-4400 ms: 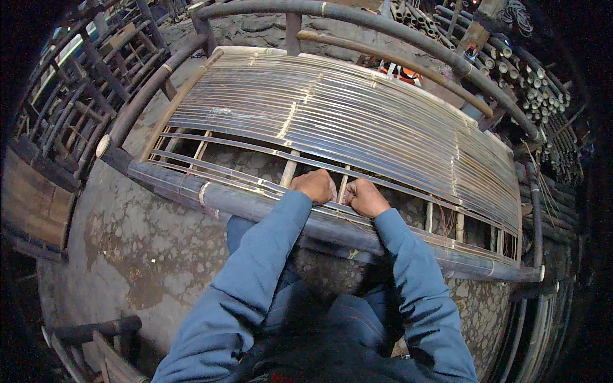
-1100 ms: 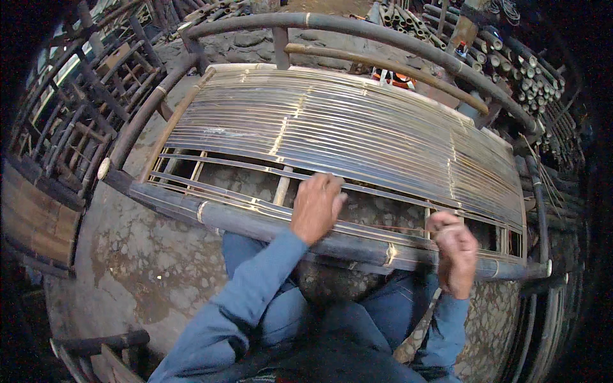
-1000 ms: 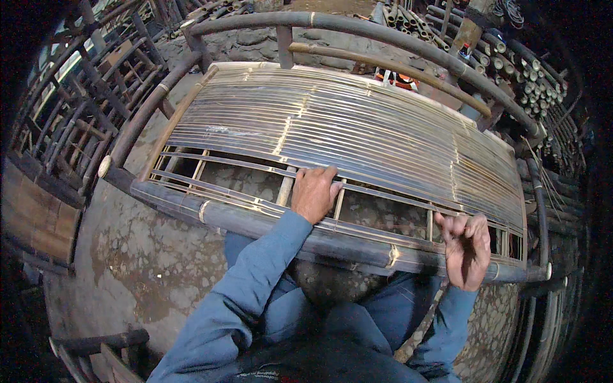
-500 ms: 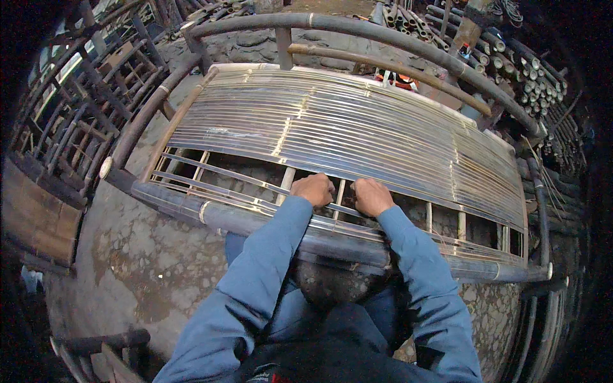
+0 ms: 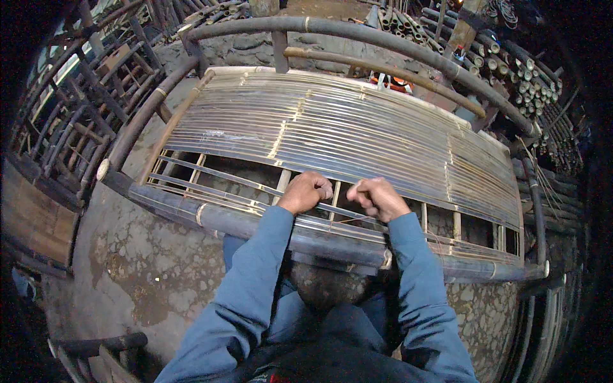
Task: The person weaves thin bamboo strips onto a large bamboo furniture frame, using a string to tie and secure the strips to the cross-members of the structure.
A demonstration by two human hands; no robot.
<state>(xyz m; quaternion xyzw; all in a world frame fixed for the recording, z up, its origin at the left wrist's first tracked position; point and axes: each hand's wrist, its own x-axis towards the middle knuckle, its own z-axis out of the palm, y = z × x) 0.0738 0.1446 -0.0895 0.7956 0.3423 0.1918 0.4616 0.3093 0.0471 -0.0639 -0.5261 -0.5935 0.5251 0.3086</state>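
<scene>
A long bamboo bench seat [image 5: 357, 127] of narrow dark slats with pale joints lies before me. Between its slatted part and the thick front bamboo pole [image 5: 255, 220] runs an open gap, crossed by short pale cross-slats [image 5: 457, 225] and a few loose-looking strips [image 5: 236, 179]. My left hand [image 5: 306, 193] is closed over the gap by a cross-slat, fingers curled; what they hold, if anything, is hidden. My right hand [image 5: 380, 199] is closed just to the right, knuckles raised. A thin reddish strand [image 5: 435, 246] loops near my right forearm.
A curved bamboo backrest rail [image 5: 364, 32] bounds the bench's far side. Stacked bamboo poles [image 5: 511, 76] lie at the back right. Bamboo frames [image 5: 83, 115] stand at the left. Below is a rough, stained floor [image 5: 147, 268].
My right hand has lifted and turned, moving slightly right and away from the gap's strips. My left hand has shifted slightly left, still closed. The thin strand now shows beside my right forearm.
</scene>
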